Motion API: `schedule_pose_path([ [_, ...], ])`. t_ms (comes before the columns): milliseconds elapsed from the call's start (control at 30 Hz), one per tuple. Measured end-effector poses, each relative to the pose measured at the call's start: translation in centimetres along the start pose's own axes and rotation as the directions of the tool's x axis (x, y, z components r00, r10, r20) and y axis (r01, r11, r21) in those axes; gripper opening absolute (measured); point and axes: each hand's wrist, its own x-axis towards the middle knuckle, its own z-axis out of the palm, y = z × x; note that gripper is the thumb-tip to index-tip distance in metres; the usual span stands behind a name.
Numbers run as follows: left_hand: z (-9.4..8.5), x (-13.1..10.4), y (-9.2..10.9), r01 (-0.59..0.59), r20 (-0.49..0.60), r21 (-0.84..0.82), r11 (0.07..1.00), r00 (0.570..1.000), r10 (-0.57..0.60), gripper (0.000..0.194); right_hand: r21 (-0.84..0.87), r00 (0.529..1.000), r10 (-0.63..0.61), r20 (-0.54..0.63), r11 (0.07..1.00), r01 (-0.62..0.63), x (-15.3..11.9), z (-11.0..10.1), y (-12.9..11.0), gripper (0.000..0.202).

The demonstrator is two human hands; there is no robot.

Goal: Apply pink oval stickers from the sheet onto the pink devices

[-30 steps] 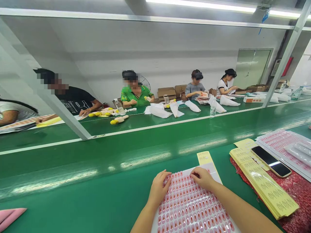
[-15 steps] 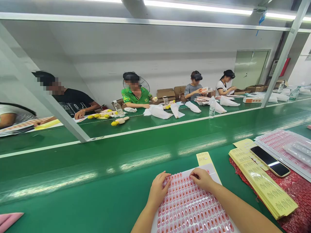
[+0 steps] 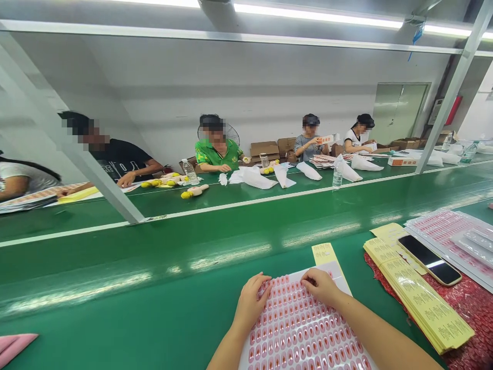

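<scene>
A white sheet (image 3: 300, 318) covered in rows of glossy pink oval stickers with red centres lies in front of me on the green table. My left hand (image 3: 252, 300) rests on its upper left edge, fingers stretched and thumb apart, touching the stickers. At the upper right of the sheet, my right hand (image 3: 321, 285) has thumb and forefinger pinched together beside the sticker rows. Their tips hide whatever is between them. Bare white backing shows near the top right corner. A yellow printed label strip (image 3: 323, 253) sticks out from under the sheet.
To the right, a stack of yellow label sheets (image 3: 419, 298) and a phone (image 3: 429, 259) lie on red bubble wrap (image 3: 468, 308). More sticker sheets (image 3: 435, 222) lie beyond. A pink item (image 3: 15, 347) is at lower left. Several co-workers sit across the green conveyor (image 3: 231, 226).
My hands and the sticker sheet stay almost in place. The view has shifted slightly. Across the conveyor, a co-worker's orange and white box has been turned.
</scene>
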Motion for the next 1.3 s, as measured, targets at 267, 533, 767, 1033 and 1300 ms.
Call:
schedule_pose_path([
  [267, 0.21, 0.14, -0.02, 0.012, 0.001, 0.0, 1.0, 1.0, -0.012, 0.025, -0.005, 1.0, -0.009, 0.001, 1.0, 0.009, 0.04, -0.02, 0.13, 0.013],
  [533, 0.2, 0.11, -0.07, 0.01, 0.014, 0.0, 1.0, 1.0, -0.01, 0.025, -0.004, 1.0, -0.013, -0.001, 1.0, 0.013, 0.03, 0.07, 0.16, 0.013],
  [767, 0.12, 0.06, 0.08, 0.017, 0.013, -0.003, 1.0, 1.0, -0.017, 0.026, -0.006, 1.0, -0.014, 0.001, 1.0, 0.014, 0.07, 0.07, 0.25, 0.013],
  [1033, 0.08, 0.11, 0.08, 0.022, 0.013, -0.008, 1.0, 1.0, -0.022, 0.025, -0.006, 1.0, -0.011, 0.002, 1.0, 0.011, 0.02, -0.04, 0.08, 0.012],
  [1300, 0.1, 0.04, 0.15, 0.024, 0.01, -0.016, 1.0, 1.0, -0.024, 0.024, -0.014, 1.0, -0.005, 0.005, 1.0, 0.006, 0.01, -0.02, 0.13, 0.012],
])
